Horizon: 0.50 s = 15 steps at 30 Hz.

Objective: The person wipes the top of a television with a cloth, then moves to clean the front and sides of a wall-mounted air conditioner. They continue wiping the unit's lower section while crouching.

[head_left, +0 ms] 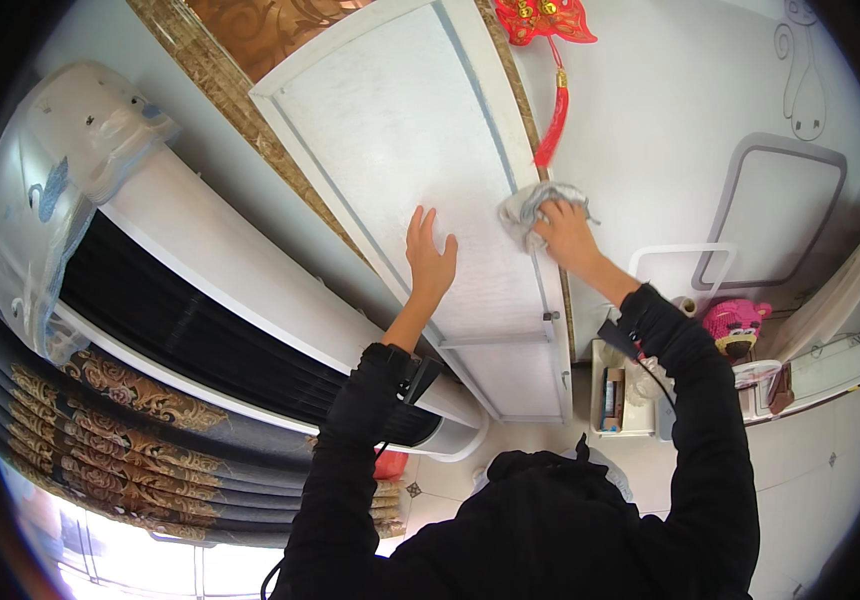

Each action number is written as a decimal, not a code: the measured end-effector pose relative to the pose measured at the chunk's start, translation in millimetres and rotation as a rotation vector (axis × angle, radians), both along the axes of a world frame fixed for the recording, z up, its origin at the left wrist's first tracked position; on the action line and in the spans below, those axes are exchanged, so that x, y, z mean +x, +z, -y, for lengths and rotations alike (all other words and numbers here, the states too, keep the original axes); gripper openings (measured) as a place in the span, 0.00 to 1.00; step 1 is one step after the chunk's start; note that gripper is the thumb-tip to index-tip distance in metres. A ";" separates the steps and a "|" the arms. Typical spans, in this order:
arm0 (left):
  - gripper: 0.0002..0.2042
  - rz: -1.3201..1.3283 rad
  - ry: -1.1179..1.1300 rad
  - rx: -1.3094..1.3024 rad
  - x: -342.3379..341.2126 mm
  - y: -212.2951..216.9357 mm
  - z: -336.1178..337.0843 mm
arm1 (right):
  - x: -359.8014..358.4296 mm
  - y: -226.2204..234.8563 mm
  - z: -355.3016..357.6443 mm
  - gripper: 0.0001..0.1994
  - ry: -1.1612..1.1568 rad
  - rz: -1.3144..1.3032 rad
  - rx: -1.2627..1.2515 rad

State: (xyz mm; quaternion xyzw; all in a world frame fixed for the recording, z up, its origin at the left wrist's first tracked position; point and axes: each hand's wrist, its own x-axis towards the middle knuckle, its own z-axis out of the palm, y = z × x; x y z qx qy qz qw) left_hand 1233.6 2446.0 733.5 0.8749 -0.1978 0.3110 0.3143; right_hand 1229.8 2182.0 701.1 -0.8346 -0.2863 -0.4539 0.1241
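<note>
A tall white-framed screen panel with a pale, translucent mesh stands in front of me. My right hand is closed on a crumpled grey-white cloth, which it presses against the panel's right frame, above a small latch. My left hand is at the panel's lower left part, fingers apart and holding nothing. It looks to be touching the mesh, though a small gap cannot be ruled out. Both arms wear black sleeves.
On the left, a tall white air conditioner has a plastic cover over its top. Patterned dark curtains hang beside it. A red tasselled ornament hangs right of the panel. A low shelf unit and a pink plush toy are lower right.
</note>
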 end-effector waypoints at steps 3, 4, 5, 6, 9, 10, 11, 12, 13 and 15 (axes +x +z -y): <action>0.25 0.002 -0.012 -0.019 -4.2 -12.2 -1.2 | -8.9 -36.2 0.5 0.20 -0.015 -0.121 -0.013; 0.25 -0.002 -0.018 -0.034 -7.1 -16.6 -1.8 | -13.1 -48.8 0.1 0.20 -0.009 -0.175 -0.025; 0.24 -0.019 0.001 -0.061 -10.7 -19.9 -3.2 | -17.5 -60.9 0.8 0.20 -0.006 -0.211 -0.012; 0.24 0.007 -0.021 -0.075 -15.5 -23.0 -4.3 | -21.3 -72.1 2.1 0.19 0.012 -0.238 -0.001; 0.23 -0.072 -0.002 -0.150 -38.3 -26.9 -11.8 | -31.9 -103.6 6.2 0.19 0.003 -0.380 -0.048; 0.22 -0.073 -0.011 -0.186 -49.8 -26.8 -16.8 | -36.5 -114.0 8.6 0.19 0.020 -0.415 -0.063; 0.21 -0.127 -0.007 -0.224 -63.2 -26.3 -23.2 | -41.9 -123.6 11.7 0.19 0.059 -0.395 -0.059; 0.20 -0.156 0.005 -0.271 -78.3 -25.0 -31.5 | -47.6 -134.0 12.7 0.19 0.046 -0.439 -0.057; 0.20 -0.185 0.012 -0.314 -94.2 -23.0 -41.6 | -55.1 -144.9 11.9 0.19 0.078 -0.430 0.037; 0.18 -0.192 0.056 -0.359 -127.3 -19.3 -64.3 | -73.1 -165.3 10.2 0.19 0.089 -0.551 0.289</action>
